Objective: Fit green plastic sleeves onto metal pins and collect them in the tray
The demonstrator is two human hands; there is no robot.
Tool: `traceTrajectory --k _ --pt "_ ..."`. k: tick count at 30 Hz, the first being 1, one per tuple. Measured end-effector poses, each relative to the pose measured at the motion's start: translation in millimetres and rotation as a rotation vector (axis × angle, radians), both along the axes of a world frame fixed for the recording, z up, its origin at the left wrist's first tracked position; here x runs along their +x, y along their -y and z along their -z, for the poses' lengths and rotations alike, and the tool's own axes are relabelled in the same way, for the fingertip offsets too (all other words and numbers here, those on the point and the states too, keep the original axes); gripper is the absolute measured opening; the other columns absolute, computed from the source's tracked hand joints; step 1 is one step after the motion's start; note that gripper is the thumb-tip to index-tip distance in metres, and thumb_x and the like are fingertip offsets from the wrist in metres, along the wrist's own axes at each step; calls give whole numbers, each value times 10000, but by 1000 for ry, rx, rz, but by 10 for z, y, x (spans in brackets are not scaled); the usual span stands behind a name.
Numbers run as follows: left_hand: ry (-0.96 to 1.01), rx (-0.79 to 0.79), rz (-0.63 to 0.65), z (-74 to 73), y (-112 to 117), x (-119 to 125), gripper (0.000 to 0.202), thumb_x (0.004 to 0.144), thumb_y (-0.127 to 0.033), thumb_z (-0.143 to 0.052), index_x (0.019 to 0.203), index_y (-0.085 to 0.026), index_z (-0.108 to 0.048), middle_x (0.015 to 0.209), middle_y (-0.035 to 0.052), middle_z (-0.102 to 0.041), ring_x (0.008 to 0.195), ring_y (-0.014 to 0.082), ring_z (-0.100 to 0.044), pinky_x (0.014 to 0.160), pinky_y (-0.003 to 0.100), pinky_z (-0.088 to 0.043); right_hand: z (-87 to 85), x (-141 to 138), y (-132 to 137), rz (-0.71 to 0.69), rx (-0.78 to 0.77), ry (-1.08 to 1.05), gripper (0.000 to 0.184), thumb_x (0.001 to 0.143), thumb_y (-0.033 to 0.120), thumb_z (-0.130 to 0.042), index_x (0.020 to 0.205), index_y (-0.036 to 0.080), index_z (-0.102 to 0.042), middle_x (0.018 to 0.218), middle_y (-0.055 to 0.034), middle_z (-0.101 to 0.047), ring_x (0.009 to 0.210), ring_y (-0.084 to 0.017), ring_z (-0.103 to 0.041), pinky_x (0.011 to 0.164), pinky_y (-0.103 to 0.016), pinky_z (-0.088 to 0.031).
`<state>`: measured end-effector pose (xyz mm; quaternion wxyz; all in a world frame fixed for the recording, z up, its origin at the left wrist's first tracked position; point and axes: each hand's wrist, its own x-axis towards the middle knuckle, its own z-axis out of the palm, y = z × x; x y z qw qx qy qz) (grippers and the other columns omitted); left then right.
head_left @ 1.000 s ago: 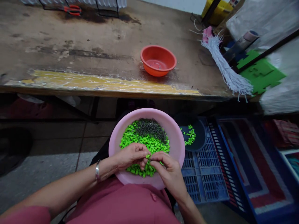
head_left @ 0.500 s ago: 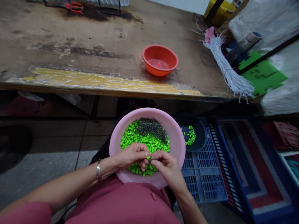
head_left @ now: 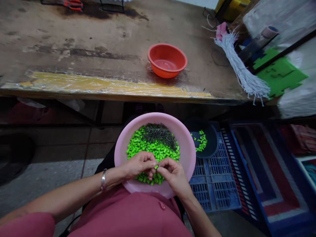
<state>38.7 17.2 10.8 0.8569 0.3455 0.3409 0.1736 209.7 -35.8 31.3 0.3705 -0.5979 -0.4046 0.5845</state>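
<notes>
A pink basin (head_left: 185, 144) rests on my lap, filled with small bright green plastic pieces (head_left: 143, 144) and a heap of thin dark metal pins (head_left: 160, 133) at its far side. My left hand (head_left: 139, 163) and my right hand (head_left: 172, 172) meet over the basin's near edge, fingertips pinched together on one small green piece (head_left: 156, 167). Both hands are closed. A metal bangle sits on my left wrist.
A dark bowl (head_left: 209, 144) holding a few green pieces sits on a blue plastic crate (head_left: 212, 184) at my right. Ahead is a worn wooden table (head_left: 74, 42) with an orange bowl (head_left: 167, 61), a bundle of white strands (head_left: 243, 69) and red-handled pliers (head_left: 72, 4).
My right hand has drawn in closer to the left, fingers curling tighter around the green piece. The view has shifted slightly.
</notes>
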Motion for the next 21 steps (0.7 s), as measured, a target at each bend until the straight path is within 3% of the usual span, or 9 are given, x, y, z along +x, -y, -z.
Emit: traceTrajectory --k 6,12,17,21 --pt "-9 -65 6 89 23 14 436 668 -486 -804 772 -150 -545 584 -12 -638 475 118 -590 500 273 -528 97 39 -46 32 -131 -172 187 614 229 -789 745 187 -662 624 45 -625 586 -107 -552 584 -226 -426" --pt "-29 -77 -24 130 39 63 507 611 -511 -836 754 -160 -500 559 0 -657 439 121 -585 472 266 -516 183 34 -20 15 -129 -205 173 632 277 -791 681 182 -654 624 18 -672 603 -136 -598 611 -252 -442" --pt "-32 -88 -33 166 54 83 535 572 -531 -846 749 -162 -501 551 2 -662 432 128 -588 476 274 -514 124 41 -29 -39 -36 -148 150 678 266 -746 637 189 -624 594 21 -640 588 -141 -577 609 -253 -432" --pt "-47 -157 106 217 43 70 520 542 -504 -850 791 -145 -569 551 4 -659 425 131 -587 460 252 -484 140 117 21 -148 95 -37 104 720 242 -680 643 190 -633 647 -1 -636 645 -158 -575 632 -258 -427"
